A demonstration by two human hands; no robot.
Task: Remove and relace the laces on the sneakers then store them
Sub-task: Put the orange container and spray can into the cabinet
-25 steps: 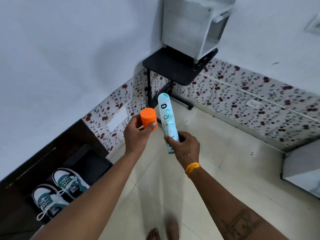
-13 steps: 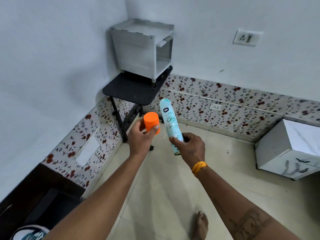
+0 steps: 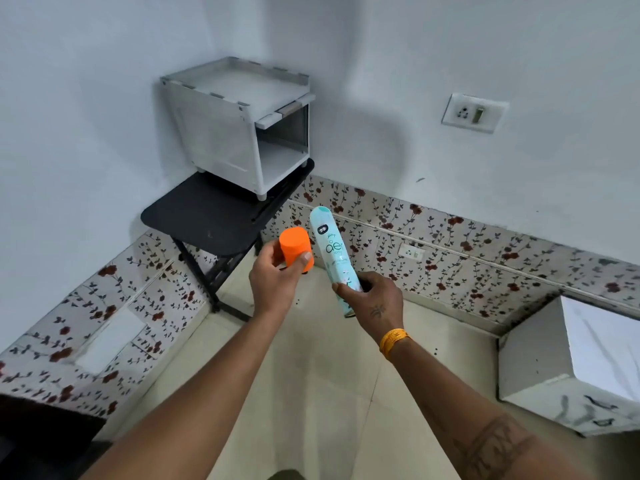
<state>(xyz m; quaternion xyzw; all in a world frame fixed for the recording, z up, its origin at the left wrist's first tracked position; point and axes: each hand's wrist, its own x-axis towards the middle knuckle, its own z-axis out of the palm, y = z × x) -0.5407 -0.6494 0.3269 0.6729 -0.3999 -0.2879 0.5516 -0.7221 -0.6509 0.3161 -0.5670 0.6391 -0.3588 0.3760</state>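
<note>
orange cap [image 3: 296,250] in left grip [image 3: 275,284]

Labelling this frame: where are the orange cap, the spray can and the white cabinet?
orange cap [image 3: 294,249], head view, its side wall.
spray can [image 3: 332,249], head view, printed label.
white cabinet [image 3: 211,133], head view, left side panel.

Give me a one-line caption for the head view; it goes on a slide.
Left hand holds an orange cap, right hand a spray can, facing a corner table.

bright, even indoor light; soft shadow behind white cabinet [image 3: 239,126]; wide-angle bending at edges; sharp.
</note>
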